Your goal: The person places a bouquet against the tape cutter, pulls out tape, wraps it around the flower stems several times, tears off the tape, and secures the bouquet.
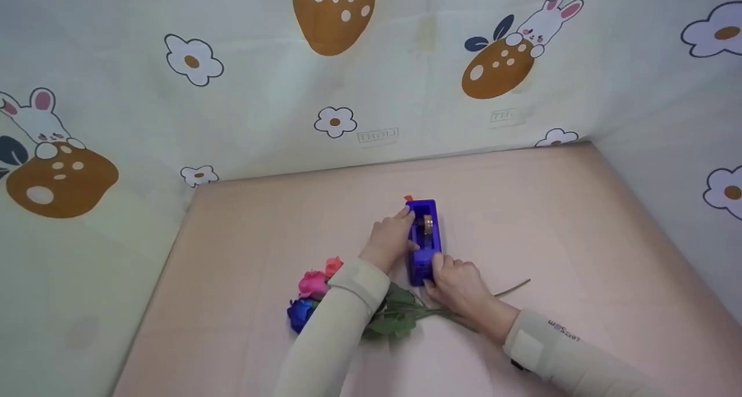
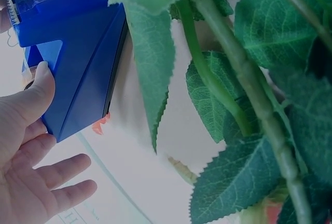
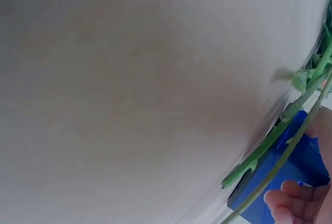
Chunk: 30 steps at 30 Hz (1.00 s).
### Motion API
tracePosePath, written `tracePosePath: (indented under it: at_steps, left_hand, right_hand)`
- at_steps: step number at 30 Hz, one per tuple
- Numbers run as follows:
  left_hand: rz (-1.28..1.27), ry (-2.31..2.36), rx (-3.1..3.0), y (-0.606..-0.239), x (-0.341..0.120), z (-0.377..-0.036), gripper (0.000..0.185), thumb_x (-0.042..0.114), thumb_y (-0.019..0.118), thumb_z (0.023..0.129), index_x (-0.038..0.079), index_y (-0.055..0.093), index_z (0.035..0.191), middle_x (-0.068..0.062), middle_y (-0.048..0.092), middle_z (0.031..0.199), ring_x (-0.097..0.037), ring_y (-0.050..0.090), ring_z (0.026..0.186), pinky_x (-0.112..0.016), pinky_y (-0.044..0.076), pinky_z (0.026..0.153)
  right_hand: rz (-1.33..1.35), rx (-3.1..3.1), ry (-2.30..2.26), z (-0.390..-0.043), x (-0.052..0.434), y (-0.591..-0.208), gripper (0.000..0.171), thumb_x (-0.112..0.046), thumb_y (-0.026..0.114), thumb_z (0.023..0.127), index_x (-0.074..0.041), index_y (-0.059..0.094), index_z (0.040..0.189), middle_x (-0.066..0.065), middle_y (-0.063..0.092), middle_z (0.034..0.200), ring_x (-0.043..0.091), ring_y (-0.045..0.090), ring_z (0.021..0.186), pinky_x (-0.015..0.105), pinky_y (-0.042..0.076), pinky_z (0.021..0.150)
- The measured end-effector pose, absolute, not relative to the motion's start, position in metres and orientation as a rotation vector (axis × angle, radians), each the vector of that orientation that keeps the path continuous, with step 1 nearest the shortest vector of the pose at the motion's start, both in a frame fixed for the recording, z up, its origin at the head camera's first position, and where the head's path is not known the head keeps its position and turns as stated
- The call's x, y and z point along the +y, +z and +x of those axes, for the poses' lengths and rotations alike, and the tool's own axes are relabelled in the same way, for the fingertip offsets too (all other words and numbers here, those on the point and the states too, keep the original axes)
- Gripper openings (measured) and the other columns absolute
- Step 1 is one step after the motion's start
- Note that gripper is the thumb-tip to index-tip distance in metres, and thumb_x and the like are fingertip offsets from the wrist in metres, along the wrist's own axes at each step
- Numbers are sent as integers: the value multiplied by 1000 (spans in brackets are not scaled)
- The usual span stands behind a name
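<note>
— Leaves (image 2: 249, 105), big and green, fill the left wrist view. What are the hands doing?

— Look at the fingers first. On the left hand (image 1: 389, 239), the thumb (image 2: 39, 86) pushes on the side of the blue tape holder (image 1: 424, 240). Its other fingers (image 2: 62, 169) are spread out and loose under it, so this hand is mostly open and only touches.

— And the other one?

— On the right hand (image 1: 458, 284), the fingers (image 3: 290, 200) curl over the near end of the tape holder and hold it there.

— Where is the tape holder?

— It sits in the middle of the pink table (image 1: 579, 223). The left hand is at its nine o'clock side. The right hand is at its six o'clock end. A roll of tape (image 1: 428, 224) sits inside it.

— What about the flowers?

— A bunch of roses (image 1: 313, 295) lies at about seven o'clock from the holder, under the left sleeve (image 1: 342, 321). Pink and blue ones show. The stems (image 1: 510, 288) run under the right hand and poke out toward three o'clock.

— What is behind?

— A cloth wall (image 1: 371, 78) with bunnies and white flowers on it.
</note>
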<state>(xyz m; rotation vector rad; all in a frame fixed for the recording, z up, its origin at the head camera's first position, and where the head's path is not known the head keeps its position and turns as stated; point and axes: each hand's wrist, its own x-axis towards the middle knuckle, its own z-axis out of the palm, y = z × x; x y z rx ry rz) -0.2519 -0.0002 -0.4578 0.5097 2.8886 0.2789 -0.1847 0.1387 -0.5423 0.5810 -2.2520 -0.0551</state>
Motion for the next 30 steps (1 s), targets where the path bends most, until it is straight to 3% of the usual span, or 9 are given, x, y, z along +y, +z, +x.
tracePosePath:
  at_steps: [4,10,19,25,30]
  left_hand:
    - [513,276,2886,-459,0,-251,67,34,66,81,10,39,138,-4,33,146,-31,47,120,-44,40,97]
    - [531,273,2898,-459,0,-251,68,34,68,79,10,41,137,-4,35,145,-31,49,119,-45,41,94]
    - [523,285,2902,-459,-1,-250,68,34,67,80,10,41,137,-4,35,145,-30,49,118,-45,41,94]
    - [509,309,2888,-458,-1,-250,68,33,66,80,10,40,138,-4,33,146,-31,48,120,-45,40,96]
    - [505,303,2895,-457,0,-250,68,34,67,80,10,40,138,-4,34,146,-31,48,119,-45,40,96]
  right_hand:
    - [598,-2219,-30,-185,138,-543,44,-31,72,56,-3,44,74,4,45,51,18,44,36,31,35,32]
    - [632,-2239,-43,-180,141,-539,26,-18,60,63,-1,45,75,3,42,52,17,42,36,30,34,31]
    - [613,-2302,-89,-179,140,-539,50,-37,75,60,-2,44,78,4,45,54,17,45,38,30,36,34]
    - [608,-2234,-53,-184,138,-542,43,-29,73,56,-3,43,74,3,42,51,17,43,36,30,34,33]
    - [621,-2229,-64,-183,139,-541,29,-22,62,64,-2,44,74,3,42,51,16,43,36,30,34,32]
